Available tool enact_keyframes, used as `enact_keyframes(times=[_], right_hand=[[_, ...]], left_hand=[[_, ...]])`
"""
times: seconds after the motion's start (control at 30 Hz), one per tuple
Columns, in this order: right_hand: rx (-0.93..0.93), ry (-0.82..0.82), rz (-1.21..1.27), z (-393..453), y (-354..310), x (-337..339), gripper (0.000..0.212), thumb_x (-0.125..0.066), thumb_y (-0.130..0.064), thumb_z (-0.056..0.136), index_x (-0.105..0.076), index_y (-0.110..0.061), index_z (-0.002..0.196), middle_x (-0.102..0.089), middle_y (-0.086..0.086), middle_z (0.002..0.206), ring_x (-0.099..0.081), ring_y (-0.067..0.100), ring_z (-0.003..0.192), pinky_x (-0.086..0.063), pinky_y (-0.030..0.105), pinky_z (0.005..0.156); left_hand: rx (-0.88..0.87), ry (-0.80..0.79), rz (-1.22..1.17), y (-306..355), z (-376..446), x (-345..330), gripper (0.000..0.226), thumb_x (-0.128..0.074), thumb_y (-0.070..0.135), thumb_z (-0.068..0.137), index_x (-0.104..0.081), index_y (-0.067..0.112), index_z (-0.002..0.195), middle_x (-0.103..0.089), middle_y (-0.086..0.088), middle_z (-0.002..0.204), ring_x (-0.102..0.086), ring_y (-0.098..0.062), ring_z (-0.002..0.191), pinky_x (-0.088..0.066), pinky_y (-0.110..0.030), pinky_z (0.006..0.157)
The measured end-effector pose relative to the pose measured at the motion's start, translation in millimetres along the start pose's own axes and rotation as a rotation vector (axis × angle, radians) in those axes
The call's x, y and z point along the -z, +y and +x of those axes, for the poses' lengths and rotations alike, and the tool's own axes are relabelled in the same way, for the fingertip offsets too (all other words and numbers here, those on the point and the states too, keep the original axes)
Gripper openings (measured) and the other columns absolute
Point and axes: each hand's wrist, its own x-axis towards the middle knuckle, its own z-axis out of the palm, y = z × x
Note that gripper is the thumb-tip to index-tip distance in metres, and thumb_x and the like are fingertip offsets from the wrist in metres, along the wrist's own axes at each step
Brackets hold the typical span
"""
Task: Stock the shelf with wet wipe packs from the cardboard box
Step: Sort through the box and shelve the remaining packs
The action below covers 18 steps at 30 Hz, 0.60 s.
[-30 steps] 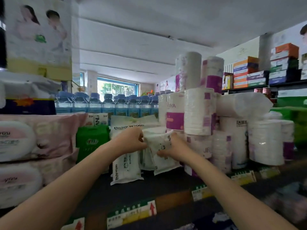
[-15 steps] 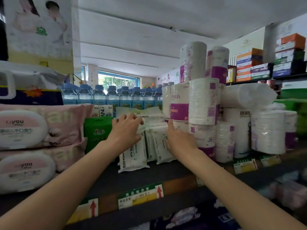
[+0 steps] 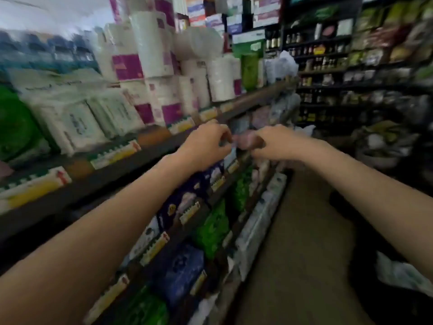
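Note:
Several white wet wipe packs point(image 3: 77, 123) stand upright on the top shelf point(image 3: 150, 148) at the left, more point(image 3: 112, 112) leaning beside them. My left hand point(image 3: 206, 144) and my right hand point(image 3: 269, 143) hang in the air off the shelf's front edge, to the right of the packs. They are close together with loosely curled fingers, and I see nothing in either. The view is blurred by motion. No cardboard box is in view.
Stacked paper rolls point(image 3: 152, 66) with purple labels stand right of the packs, a green pack point(image 3: 16, 127) to their left. Lower shelves hold blue point(image 3: 182, 268) and green point(image 3: 213, 228) packs. A brown aisle floor point(image 3: 300, 242) runs ahead, with dark shelving point(image 3: 351, 66) on the right.
Both hands have let go of the packs and pulled back off the shelf. The view has swung right and down along the aisle.

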Motion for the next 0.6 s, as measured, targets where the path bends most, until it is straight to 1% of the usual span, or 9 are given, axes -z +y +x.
enact_keyframes(times=[0.13,0.23,0.27,0.33,0.37,0.4,0.47,0.53,0.6], right_hand=[[-0.313,-0.256,-0.005,-127.5,99.1,-46.3,0.036,-0.049,-0.032,0.094,-0.056,-0.007,0.119,-0.057,0.010,0.122,-0.055,0.030,0.110,-0.045,0.035,0.090],[-0.586,-0.464,0.057,-227.1,168.0,-87.0,0.022,-0.054,-0.034,0.089,-0.059,-0.014,0.098,-0.062,0.007,0.106,-0.059,0.025,0.093,-0.051,0.033,0.084],[-0.654,-0.491,0.073,-258.7,187.2,-99.7,0.024,-0.056,-0.034,0.086,-0.062,-0.013,0.095,-0.063,0.007,0.101,-0.060,0.024,0.088,-0.051,0.031,0.081],[-0.770,-0.522,0.100,-317.0,214.4,-117.7,0.031,-0.057,-0.031,0.088,-0.065,-0.005,0.104,-0.064,0.012,0.098,-0.059,0.022,0.083,-0.051,0.030,0.072],[-0.820,-0.536,0.130,-343.8,223.6,-125.2,0.031,-0.056,-0.027,0.090,-0.063,-0.003,0.108,-0.065,0.016,0.103,-0.057,0.022,0.081,-0.049,0.029,0.064],[-0.869,-0.536,0.175,-369.6,233.1,-134.0,0.028,-0.055,-0.024,0.091,-0.063,-0.003,0.109,-0.064,0.015,0.107,-0.057,0.022,0.082,-0.047,0.028,0.061],[-0.926,-0.538,0.250,-417.2,253.8,-156.6,0.022,-0.055,-0.021,0.091,-0.061,-0.008,0.107,-0.063,0.010,0.112,-0.060,0.025,0.094,-0.048,0.028,0.072],[-0.984,-0.541,0.316,-458.5,274.7,-188.5,0.026,-0.056,-0.024,0.090,-0.058,-0.008,0.110,-0.062,0.009,0.112,-0.060,0.028,0.103,-0.048,0.031,0.084],[-1.006,-0.582,0.412,-494.8,293.3,-226.8,0.029,-0.055,-0.025,0.090,-0.059,-0.003,0.109,-0.064,0.015,0.111,-0.060,0.032,0.104,-0.047,0.032,0.081]], left_hand=[[-0.271,-0.283,-0.050,104.7,-20.3,-94.1,0.026,-0.054,0.021,0.086,-0.060,0.013,0.111,-0.054,-0.013,0.113,-0.054,-0.031,0.109,-0.044,-0.039,0.092],[-0.438,-0.458,-0.055,185.0,-48.8,-156.1,0.027,-0.051,0.024,0.089,-0.058,0.019,0.114,-0.052,-0.007,0.119,-0.053,-0.026,0.113,-0.041,-0.039,0.091],[-0.484,-0.501,-0.063,209.8,-58.3,-173.3,0.028,-0.050,0.025,0.089,-0.058,0.019,0.116,-0.051,-0.006,0.120,-0.052,-0.026,0.114,-0.040,-0.039,0.093],[-0.564,-0.568,-0.077,254.9,-75.8,-203.4,0.028,-0.049,0.024,0.090,-0.057,0.020,0.116,-0.051,-0.005,0.120,-0.051,-0.026,0.115,-0.037,-0.038,0.094],[-0.603,-0.601,-0.086,275.9,-83.9,-216.7,0.027,-0.049,0.024,0.090,-0.057,0.020,0.115,-0.051,-0.004,0.120,-0.051,-0.025,0.115,-0.036,-0.038,0.094],[-0.639,-0.637,-0.095,296.2,-91.1,-229.5,0.027,-0.049,0.023,0.090,-0.057,0.020,0.116,-0.051,-0.003,0.120,-0.050,-0.024,0.115,-0.036,-0.038,0.094],[-0.686,-0.706,-0.123,333.5,-104.1,-255.4,0.028,-0.049,0.022,0.090,-0.057,0.019,0.117,-0.052,-0.004,0.122,-0.050,-0.023,0.116,-0.036,-0.039,0.096],[-0.704,-0.780,-0.163,366.9,-119.5,-283.9,0.028,-0.050,0.021,0.090,-0.057,0.018,0.117,-0.054,-0.005,0.121,-0.051,-0.025,0.115,-0.040,-0.039,0.097],[-0.706,-0.845,-0.182,396.5,-139.2,-319.0,0.027,-0.050,0.021,0.090,-0.059,0.016,0.114,-0.056,-0.006,0.121,-0.053,-0.026,0.114,-0.043,-0.040,0.097]])
